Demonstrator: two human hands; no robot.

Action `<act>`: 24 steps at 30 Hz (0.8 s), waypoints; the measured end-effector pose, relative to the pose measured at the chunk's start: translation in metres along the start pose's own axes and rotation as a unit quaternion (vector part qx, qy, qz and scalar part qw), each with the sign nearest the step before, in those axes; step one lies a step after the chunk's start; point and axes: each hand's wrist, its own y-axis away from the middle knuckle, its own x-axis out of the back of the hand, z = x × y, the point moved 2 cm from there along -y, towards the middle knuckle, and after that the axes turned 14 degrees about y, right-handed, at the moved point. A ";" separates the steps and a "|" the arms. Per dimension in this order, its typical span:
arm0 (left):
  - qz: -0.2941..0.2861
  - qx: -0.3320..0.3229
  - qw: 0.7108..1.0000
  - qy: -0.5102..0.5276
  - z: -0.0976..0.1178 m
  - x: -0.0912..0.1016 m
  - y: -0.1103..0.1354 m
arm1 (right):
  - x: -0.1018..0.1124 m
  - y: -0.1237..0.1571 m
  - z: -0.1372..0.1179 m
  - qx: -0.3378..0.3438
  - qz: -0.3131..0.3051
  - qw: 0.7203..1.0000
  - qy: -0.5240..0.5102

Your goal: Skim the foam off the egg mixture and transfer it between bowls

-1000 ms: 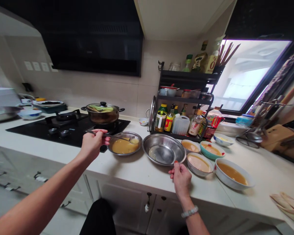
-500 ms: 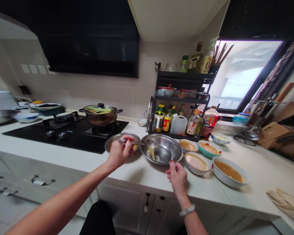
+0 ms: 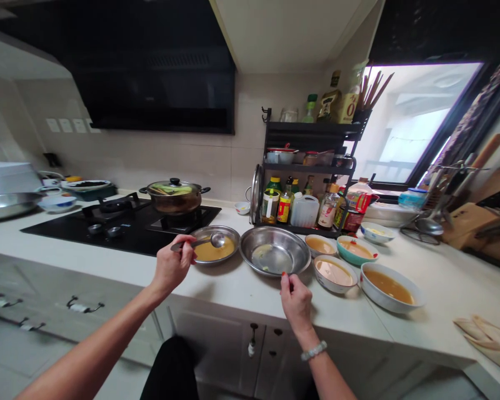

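Note:
My left hand [image 3: 174, 263] is closed around the handle of a metal spoon [image 3: 217, 240]. The spoon's bowl hangs over a steel dish [image 3: 235, 251] holding yellow-orange liquid [image 3: 210, 252]. To its right stands a wider steel basin [image 3: 292, 244] with a little pale, cloudy liquid at its bottom. My right hand [image 3: 296, 294] pinches the near rim of that basin. Beside the basin, on the right, sit a patterned bowl [image 3: 335, 284] and a small bowl [image 3: 319, 244], both with light orange liquid.
A green bowl [image 3: 373, 260] and a large white bowl [image 3: 394, 304] of brown liquid stand farther right. A lidded pot [image 3: 175, 203] sits on the black hob [image 3: 66, 228]. Behind the basins rises a black rack [image 3: 312, 166] of bottles. A ladle [image 3: 429, 225] and knife block [image 3: 462, 222] are at right.
My left hand has moved the spoon leftward, from above the wider basin to above the dish of yellow-orange liquid. My right hand stays at the basin's rim.

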 end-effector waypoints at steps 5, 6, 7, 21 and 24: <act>-0.028 0.032 0.999 0.005 -0.013 -0.006 0.004 | -0.004 0.001 -0.006 0.082 0.009 0.997 0.008; -0.025 0.049 0.998 0.020 -0.015 -0.007 0.004 | -0.004 0.002 -0.006 0.089 0.010 0.996 0.011; -0.020 0.068 0.997 0.037 -0.018 -0.008 0.002 | -0.003 0.002 -0.007 0.096 0.012 0.995 0.016; 0.138 0.285 0.917 0.243 -0.055 0.020 -0.029 | -0.009 0.016 0.006 0.222 -0.065 0.972 0.035; 0.134 0.299 0.913 0.242 -0.052 0.025 -0.039 | -0.011 0.016 0.006 0.228 -0.092 0.968 0.043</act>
